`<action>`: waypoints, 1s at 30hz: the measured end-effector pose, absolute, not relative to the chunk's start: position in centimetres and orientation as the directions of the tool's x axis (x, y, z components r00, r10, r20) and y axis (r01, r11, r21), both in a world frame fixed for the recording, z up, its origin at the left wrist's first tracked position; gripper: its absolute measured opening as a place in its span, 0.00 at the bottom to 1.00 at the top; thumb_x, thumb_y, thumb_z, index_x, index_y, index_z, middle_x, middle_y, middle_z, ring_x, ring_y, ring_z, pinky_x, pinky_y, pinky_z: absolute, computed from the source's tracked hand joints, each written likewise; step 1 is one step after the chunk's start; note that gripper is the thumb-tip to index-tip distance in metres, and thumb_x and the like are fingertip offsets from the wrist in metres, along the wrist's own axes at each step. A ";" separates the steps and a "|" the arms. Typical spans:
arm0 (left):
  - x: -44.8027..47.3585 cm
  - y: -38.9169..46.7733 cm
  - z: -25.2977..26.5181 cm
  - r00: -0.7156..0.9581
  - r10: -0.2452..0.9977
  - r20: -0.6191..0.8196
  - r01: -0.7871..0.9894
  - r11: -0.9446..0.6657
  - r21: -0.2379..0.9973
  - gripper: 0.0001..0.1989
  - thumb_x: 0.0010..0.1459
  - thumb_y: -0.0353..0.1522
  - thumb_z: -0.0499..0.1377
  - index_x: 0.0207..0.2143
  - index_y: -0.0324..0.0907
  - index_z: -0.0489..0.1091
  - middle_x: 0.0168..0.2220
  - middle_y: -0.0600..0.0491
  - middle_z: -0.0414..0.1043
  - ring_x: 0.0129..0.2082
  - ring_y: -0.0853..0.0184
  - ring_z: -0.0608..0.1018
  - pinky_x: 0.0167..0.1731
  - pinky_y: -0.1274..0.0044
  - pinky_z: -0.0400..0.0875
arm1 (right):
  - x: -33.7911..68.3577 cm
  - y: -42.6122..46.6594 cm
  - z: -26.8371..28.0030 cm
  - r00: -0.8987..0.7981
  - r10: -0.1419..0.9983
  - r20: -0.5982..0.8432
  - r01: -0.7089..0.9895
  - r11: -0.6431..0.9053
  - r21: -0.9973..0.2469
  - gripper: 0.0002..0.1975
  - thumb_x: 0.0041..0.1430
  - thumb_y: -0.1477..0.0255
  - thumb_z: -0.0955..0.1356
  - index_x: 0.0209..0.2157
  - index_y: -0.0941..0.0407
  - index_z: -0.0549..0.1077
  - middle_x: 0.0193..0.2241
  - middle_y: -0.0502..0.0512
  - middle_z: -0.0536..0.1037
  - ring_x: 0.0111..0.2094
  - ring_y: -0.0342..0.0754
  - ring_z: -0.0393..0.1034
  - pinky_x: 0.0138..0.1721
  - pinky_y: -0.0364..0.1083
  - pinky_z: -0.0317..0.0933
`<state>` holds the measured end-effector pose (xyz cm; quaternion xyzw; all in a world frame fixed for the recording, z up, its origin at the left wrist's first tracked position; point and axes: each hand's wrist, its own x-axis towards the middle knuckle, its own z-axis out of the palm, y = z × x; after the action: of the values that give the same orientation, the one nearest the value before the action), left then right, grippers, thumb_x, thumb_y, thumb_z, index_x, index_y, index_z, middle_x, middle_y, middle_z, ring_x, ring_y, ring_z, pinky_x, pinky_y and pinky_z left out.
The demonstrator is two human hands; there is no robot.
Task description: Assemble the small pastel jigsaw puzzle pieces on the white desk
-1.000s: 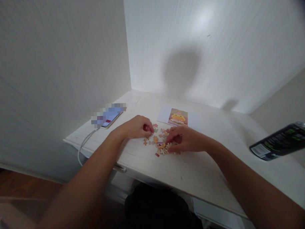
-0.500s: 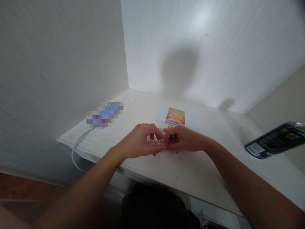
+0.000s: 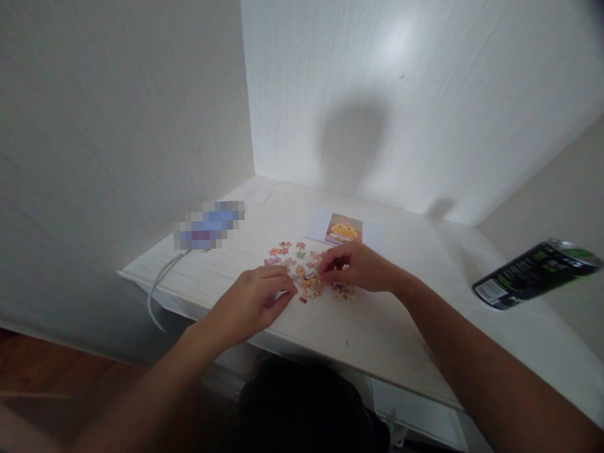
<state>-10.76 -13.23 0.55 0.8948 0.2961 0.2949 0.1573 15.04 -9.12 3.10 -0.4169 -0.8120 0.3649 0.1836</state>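
Loose jigsaw puzzle pieces in orange, pink and cream lie heaped and scattered on the white desk. My left hand hovers at the near left side of the pile, its thumb and fingertips drawn together; whether anything is between them is too small to make out. Over the right part of the pile, my right hand pinches a small puzzle piece with thumb and fingers, the piece mostly hidden. Behind the pile lies a picture card showing a yellow, burger-like figure, on a pale sheet.
A dark drink can stands on the right side of the desk. To the left lies a blurred-out blue device with a white cable hanging over the edge. White walls enclose the back and sides.
My left hand has drawn back left and toward me, away from my right hand, uncovering puzzle pieces. My right hand has stayed nearly in place over the pile.
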 end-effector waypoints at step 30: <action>-13.7 -13.4 -0.6 0.740 0.545 0.394 0.354 -0.813 0.462 0.07 0.61 0.32 0.55 0.41 0.42 0.69 0.44 0.48 0.67 0.46 0.57 0.68 0.49 0.63 0.66 | 9.3 -20.6 -1.3 0.121 0.867 0.484 0.957 0.028 -0.289 0.12 0.62 0.68 0.66 0.46 0.55 0.75 0.43 0.57 0.79 0.45 0.53 0.69 0.50 0.55 0.63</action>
<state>-13.66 -13.37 -0.59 0.9148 0.2457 0.2641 0.1817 9.33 -20.55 -1.26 -0.6925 -0.6584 -0.0792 0.2841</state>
